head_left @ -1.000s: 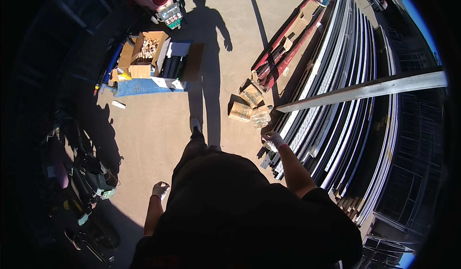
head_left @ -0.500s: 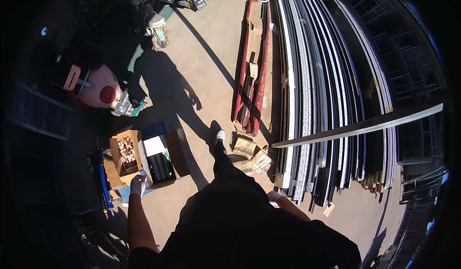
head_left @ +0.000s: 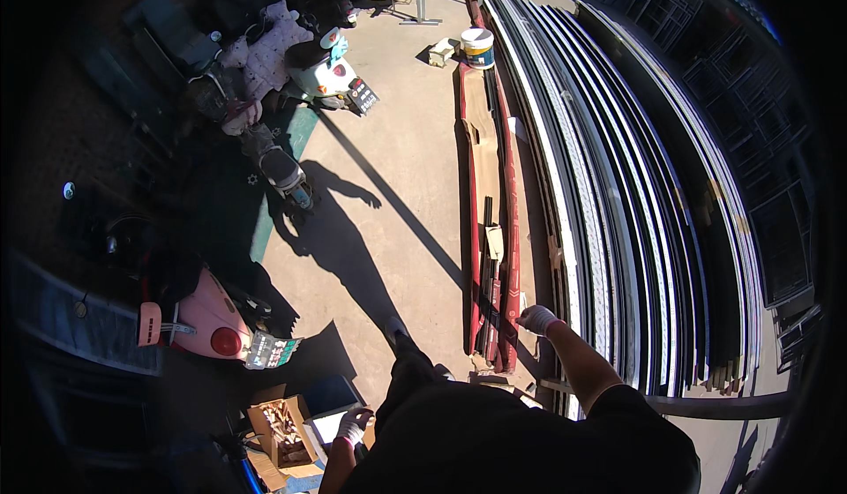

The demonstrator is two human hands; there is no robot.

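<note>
My left hand (head_left: pixel 353 425), in a white glove, is low in front of me with fingers curled and nothing visible in it. It shows against an open cardboard box (head_left: pixel 261 422) of small brownish pieces and the pale sheet beside it; contact cannot be told. My right hand (head_left: pixel 538 320), also gloved, is raised forward with its fingers loosely apart, and no object shows in it. Behind it in the picture lies a long red carton (head_left: pixel 512 256) holding dark strips, next to a stack of long black and white profiles (head_left: pixel 609 229).
A white bucket (head_left: pixel 477 48) stands at the carton's far end, beside a small pale block (head_left: pixel 441 51). On the left are a pink scooter (head_left: pixel 207 318) and a white scooter (head_left: pixel 322 78). Concrete floor (head_left: pixel 406 176) runs ahead, crossed by my shadow. A metal bar (head_left: pixel 723 407) lies at right.
My view has moved forward and up; the boxes now sit lower in it. My right arm has swung forward from beside my body. My left hand appears nearer my body.
</note>
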